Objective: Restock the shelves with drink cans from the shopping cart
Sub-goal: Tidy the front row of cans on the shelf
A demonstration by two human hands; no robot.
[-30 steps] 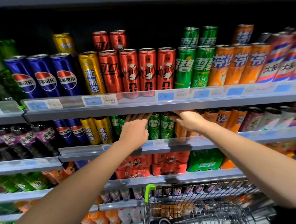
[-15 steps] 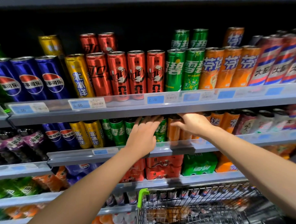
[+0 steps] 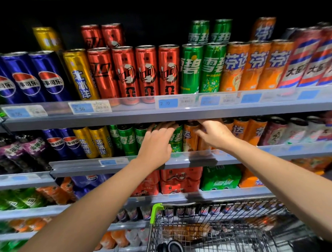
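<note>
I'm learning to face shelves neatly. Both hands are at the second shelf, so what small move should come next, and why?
Probably ease the green can and orange can upright and flush with their rows. The left hand and right hand rest with spread fingers on those cans, gripping neither.

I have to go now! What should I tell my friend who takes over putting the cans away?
Left hand: fingers spread against the green cans on the second shelf, gripping nothing.
Right hand: fingers reach to the top of an orange can beside them; the grip is hidden.
Done: upper rows look full.
Left: the shopping cart below holds more stock, blurred, to shelve.
</note>
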